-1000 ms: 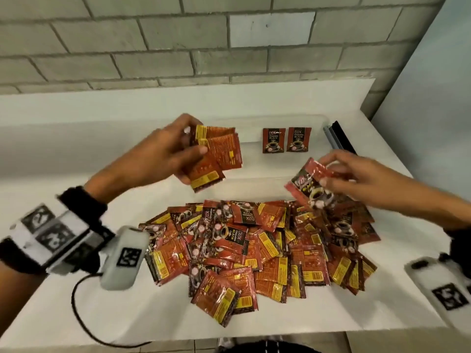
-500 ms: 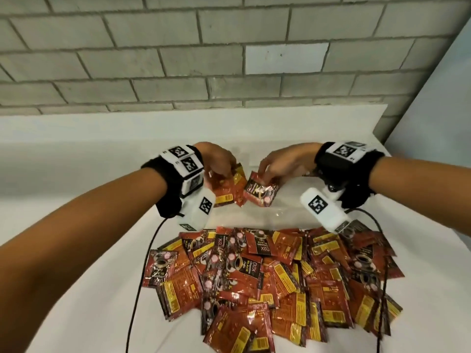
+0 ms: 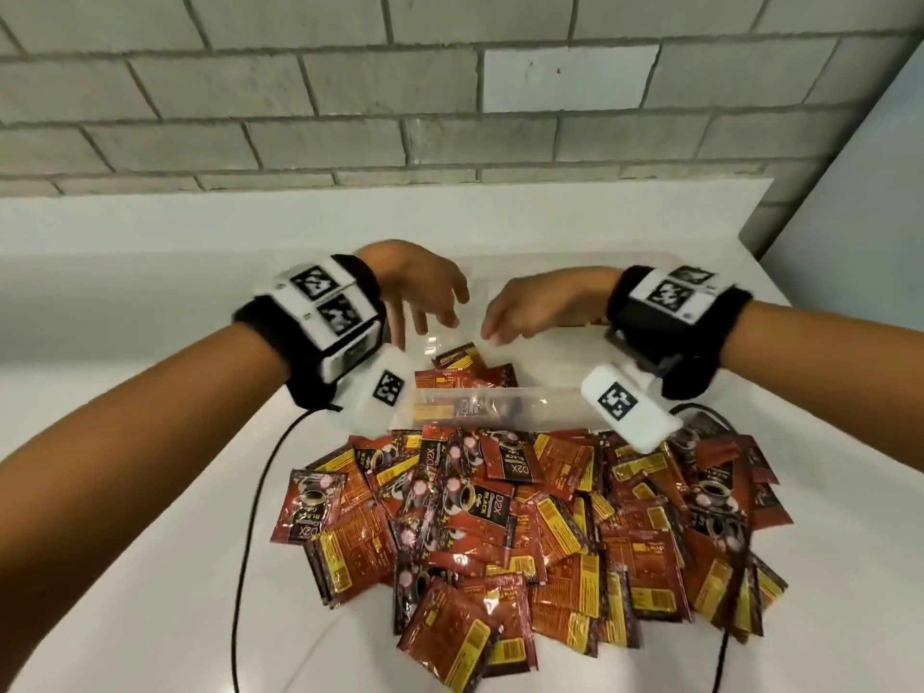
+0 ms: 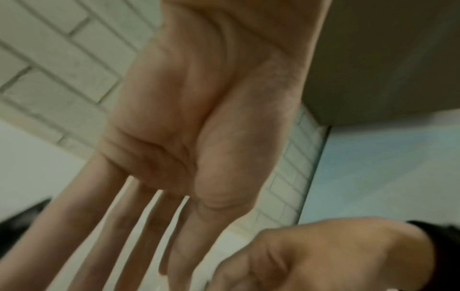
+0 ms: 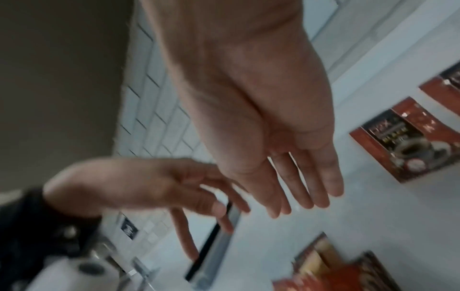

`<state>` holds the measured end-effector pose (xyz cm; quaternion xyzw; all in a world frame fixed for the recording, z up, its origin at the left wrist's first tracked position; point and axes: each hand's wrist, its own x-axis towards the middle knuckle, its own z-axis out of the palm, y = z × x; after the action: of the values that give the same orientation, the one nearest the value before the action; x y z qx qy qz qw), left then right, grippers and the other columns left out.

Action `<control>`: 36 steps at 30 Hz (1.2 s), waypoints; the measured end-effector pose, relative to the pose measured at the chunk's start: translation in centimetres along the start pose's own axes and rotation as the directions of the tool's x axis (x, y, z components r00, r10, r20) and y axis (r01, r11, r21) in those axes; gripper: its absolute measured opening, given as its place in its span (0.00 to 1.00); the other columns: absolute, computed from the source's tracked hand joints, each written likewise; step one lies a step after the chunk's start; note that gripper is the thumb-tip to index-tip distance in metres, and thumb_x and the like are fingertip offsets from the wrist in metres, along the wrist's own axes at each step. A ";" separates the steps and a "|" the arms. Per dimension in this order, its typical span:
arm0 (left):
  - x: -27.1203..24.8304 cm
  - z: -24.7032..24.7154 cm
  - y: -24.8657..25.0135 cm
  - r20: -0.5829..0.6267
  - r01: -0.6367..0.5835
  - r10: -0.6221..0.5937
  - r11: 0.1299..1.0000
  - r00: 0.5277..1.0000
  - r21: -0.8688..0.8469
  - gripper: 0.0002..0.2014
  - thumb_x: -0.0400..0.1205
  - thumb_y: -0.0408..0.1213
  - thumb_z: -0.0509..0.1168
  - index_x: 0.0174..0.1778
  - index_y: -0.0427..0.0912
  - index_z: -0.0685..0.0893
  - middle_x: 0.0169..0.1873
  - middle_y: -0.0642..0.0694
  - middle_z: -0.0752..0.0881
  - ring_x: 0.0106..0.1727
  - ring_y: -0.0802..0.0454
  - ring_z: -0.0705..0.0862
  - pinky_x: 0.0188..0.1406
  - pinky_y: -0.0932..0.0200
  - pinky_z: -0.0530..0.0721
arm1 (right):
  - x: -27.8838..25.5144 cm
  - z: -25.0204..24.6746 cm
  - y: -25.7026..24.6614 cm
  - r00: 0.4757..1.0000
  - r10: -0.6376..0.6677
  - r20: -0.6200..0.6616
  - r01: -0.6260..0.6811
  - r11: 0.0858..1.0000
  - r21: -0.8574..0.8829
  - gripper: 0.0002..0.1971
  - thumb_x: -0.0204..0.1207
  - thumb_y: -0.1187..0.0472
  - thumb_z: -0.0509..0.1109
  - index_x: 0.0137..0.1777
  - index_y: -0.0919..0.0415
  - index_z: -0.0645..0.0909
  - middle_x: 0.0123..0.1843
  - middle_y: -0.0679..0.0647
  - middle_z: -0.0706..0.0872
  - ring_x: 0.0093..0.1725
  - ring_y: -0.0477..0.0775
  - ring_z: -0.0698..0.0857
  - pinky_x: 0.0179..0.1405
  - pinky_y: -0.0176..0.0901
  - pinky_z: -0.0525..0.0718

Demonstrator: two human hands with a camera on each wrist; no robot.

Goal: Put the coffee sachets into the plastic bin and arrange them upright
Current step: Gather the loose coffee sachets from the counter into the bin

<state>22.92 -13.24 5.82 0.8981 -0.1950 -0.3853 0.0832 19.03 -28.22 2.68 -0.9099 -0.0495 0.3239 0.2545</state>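
A clear plastic bin (image 3: 505, 410) stands on the white table behind a big loose pile of red coffee sachets (image 3: 530, 537). A few sachets (image 3: 465, 375) lie slanted inside the bin's left part. Two more sachets (image 5: 403, 141) appear in the right wrist view against a white surface. My left hand (image 3: 425, 312) and right hand (image 3: 505, 325) hover side by side just above the bin, both empty. The left wrist view shows the left palm (image 4: 174, 137) flat with fingers spread. In the right wrist view the right hand (image 5: 273, 157) has straight fingers too.
A grey block wall (image 3: 450, 117) rises behind the white table (image 3: 125, 592). Black cables (image 3: 250, 517) run from both wrist cameras across the table beside the pile. A dark bar (image 5: 214, 236) lies near the bin's far end.
Both hands held sachets over the bin half a second ago. They have let them go into the bin and now hover empty with fingers spread.
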 end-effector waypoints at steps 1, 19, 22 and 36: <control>-1.5 -0.3 -0.4 -0.057 -0.042 0.040 0.998 0.998 -0.038 0.19 0.84 0.36 0.63 0.71 0.45 0.72 0.63 0.38 0.81 0.57 0.40 0.85 0.44 0.43 0.90 | -1.4 -0.6 0.2 0.999 -0.038 -0.034 0.038 0.999 -0.002 0.16 0.82 0.60 0.65 0.68 0.58 0.78 0.66 0.52 0.81 0.65 0.51 0.79 0.64 0.41 0.77; -3.3 13.0 -16.3 -0.095 -0.072 0.089 0.984 0.992 0.165 0.50 0.70 0.39 0.78 0.79 0.67 0.51 0.75 0.56 0.63 0.68 0.49 0.65 0.67 0.47 0.73 | -16.4 8.8 19.1 0.881 0.452 -0.139 -0.403 0.872 0.279 0.61 0.48 0.29 0.80 0.79 0.48 0.56 0.71 0.52 0.67 0.68 0.54 0.70 0.66 0.47 0.73; -3.0 12.8 -16.3 -0.117 -0.128 0.131 0.991 0.984 0.034 0.41 0.68 0.40 0.79 0.71 0.67 0.63 0.62 0.54 0.72 0.63 0.51 0.74 0.59 0.55 0.79 | -15.0 9.3 18.9 0.835 0.511 -0.203 -0.421 0.831 0.363 0.62 0.48 0.30 0.79 0.81 0.50 0.54 0.73 0.58 0.66 0.67 0.59 0.73 0.61 0.54 0.81; -3.6 12.0 -14.6 -0.089 -0.082 0.039 0.833 0.995 -0.546 0.45 0.44 0.60 0.82 0.53 0.38 0.83 0.45 0.43 0.91 0.49 0.45 0.89 0.46 0.55 0.87 | -13.4 9.0 17.7 0.823 0.566 -0.050 -0.343 0.564 0.751 0.10 0.72 0.61 0.75 0.50 0.63 0.80 0.51 0.58 0.87 0.51 0.54 0.82 0.40 0.42 0.77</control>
<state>16.15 1.57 -4.52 0.8435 -0.1014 -0.3886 0.3567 1.66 -43.08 -4.53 -0.7548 0.3560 0.2369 0.4974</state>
